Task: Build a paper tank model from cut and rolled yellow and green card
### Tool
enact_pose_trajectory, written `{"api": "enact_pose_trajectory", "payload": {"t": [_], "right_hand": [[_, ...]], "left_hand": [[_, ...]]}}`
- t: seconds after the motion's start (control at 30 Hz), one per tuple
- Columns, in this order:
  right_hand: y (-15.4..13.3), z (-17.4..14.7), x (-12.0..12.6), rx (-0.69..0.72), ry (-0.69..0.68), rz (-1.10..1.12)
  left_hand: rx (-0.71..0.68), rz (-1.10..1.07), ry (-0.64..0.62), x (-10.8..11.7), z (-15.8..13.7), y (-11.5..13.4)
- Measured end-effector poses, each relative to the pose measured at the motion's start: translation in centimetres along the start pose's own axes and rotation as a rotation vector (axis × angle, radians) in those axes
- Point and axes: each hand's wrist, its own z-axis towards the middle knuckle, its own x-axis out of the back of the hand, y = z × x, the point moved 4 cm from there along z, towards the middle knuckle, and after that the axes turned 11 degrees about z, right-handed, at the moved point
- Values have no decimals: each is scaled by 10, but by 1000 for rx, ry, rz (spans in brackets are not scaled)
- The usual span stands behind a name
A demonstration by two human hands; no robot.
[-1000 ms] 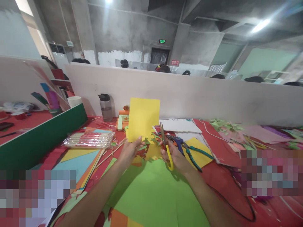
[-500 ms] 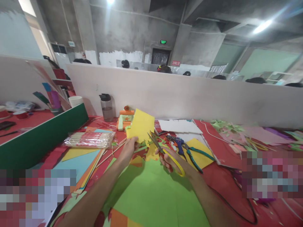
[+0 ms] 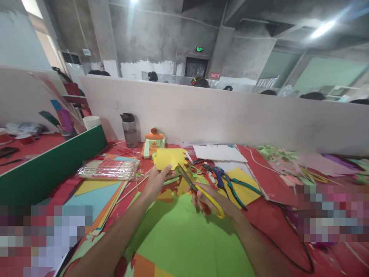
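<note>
One yellow sheet point(image 3: 170, 158) sits pinched between my left hand's point(image 3: 157, 181) thumb and fingers — by a lower corner, probably to leave its edge free; my right hand point(image 3: 209, 196) grips the scissors point(image 3: 187, 177), tips by that edge, touching or not I cannot tell; a green sheet point(image 3: 187, 234) lies below; pliers point(image 3: 245, 185) rest rightward — likely kept within reach.

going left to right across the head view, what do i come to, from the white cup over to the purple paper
White cup, dark-lidded bottle, left hand, yellow-handled scissors, teal-handled pliers, purple paper.
</note>
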Motion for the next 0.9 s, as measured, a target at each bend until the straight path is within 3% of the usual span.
{"api": "enact_pose_trajectory", "payload": {"t": [0.37,0.9], "right_hand": [[1,11,-15,33,99,44],[9,15,-14,34,124,-30]], "left_hand": [[-130,227,26,-10,-11,11],[-121,219,24,-12,-11,11]]}}
